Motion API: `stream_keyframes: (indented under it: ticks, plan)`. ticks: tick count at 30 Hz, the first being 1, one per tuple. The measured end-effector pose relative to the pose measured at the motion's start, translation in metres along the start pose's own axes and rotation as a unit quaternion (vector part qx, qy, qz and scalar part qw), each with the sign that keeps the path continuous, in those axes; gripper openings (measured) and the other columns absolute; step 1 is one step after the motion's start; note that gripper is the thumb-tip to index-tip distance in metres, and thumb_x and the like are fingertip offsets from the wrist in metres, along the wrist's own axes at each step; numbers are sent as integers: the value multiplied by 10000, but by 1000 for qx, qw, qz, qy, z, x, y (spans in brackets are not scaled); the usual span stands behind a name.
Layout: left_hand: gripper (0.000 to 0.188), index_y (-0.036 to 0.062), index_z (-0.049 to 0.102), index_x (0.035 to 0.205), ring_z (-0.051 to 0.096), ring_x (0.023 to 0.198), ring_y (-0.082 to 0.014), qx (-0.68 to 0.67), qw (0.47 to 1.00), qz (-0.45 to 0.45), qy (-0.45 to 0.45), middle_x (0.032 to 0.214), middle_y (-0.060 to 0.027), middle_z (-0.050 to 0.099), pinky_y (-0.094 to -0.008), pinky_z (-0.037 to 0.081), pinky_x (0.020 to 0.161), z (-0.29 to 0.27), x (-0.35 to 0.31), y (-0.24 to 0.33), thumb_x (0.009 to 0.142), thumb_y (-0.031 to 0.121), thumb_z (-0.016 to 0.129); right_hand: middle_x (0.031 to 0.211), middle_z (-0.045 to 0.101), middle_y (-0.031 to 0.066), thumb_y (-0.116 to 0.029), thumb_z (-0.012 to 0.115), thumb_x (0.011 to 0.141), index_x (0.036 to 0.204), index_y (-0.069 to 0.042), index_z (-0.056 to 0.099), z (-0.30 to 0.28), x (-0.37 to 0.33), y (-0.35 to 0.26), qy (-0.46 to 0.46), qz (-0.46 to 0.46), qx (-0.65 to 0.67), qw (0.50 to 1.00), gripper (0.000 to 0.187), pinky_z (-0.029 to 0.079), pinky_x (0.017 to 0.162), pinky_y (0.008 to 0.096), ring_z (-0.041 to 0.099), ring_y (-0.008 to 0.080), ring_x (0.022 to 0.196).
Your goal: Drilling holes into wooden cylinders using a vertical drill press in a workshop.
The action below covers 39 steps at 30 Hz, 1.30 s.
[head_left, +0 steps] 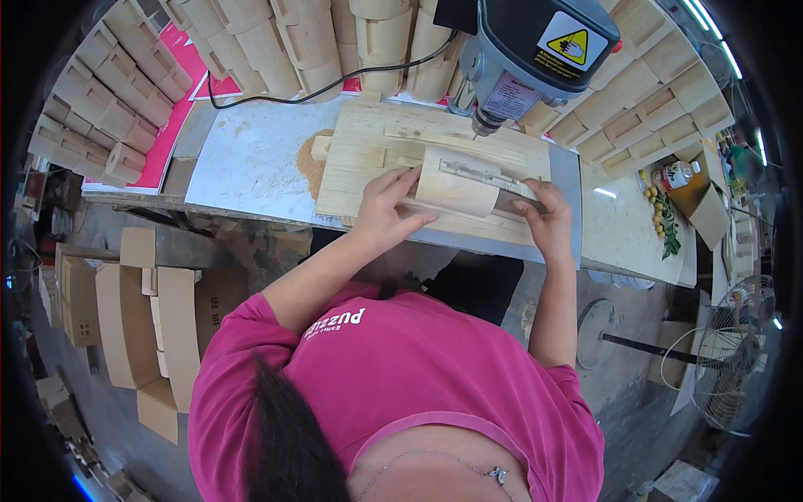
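A pale wooden cylinder [456, 191] lies on its side in a wooden jig [355, 155] below the drill press chuck [485, 124]. Across its upper side runs a narrow slotted strip [483, 173], greyish and marked along its length. My left hand [386, 209] is at the cylinder's left end, fingers curled against it and thumb stretched along the near side. At the right end of the strip, my right hand [548, 219] grips it between thumb and fingers. The cylinder's underside is hidden.
The drill press head [535, 46] overhangs the board, its black cable [335, 86] trailing left. Notched wooden cylinders [297, 42] stand stacked behind and at both sides. Sawdust [311, 163] lies left of the jig. An open carton [150, 335] is at lower left, a fan [736, 360] at right.
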<state>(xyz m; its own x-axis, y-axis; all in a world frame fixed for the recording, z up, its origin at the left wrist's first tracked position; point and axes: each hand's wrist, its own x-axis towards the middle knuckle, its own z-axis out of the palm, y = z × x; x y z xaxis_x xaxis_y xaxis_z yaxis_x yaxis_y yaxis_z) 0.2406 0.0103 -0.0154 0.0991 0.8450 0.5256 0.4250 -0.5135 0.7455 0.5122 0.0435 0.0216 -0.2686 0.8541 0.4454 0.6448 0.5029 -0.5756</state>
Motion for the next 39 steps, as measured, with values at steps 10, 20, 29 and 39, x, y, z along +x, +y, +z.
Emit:
stream_keyframes:
  ticks: [10,20,29,39]
  plan:
    - [578,-7,559,1096,564,872,-226,11,998,-61,-32,996,-113,543,-284,492,737,-7,28,-29,572,97,780,912,609,110,-30,709,656,992,-5,610,23,44,20,2,46,32,998,352,429,792,306,552,246,880]
    - [539,32,617,1000,557,840,-242,25,999,-33,-26,878,-82,565,-314,450,742,-5,30,-54,504,136,801,970,600,82,-92,708,685,1043,-58,596,21,52,5,-38,59,41,997,377,412,817,326,502,247,971]
    - [421,118,653,883,545,803,-203,111,991,-7,-68,690,0,561,-375,312,871,-11,36,-59,532,319,769,1037,554,76,-300,530,869,1190,-55,493,-50,124,-26,92,59,92,990,406,415,811,295,526,180,930]
    - [409,116,651,876,524,743,-192,103,991,-31,-80,662,6,521,-339,316,813,-8,35,-62,528,289,777,718,570,204,-259,476,878,863,20,598,-81,177,-119,163,71,-105,978,305,442,644,300,576,183,686]
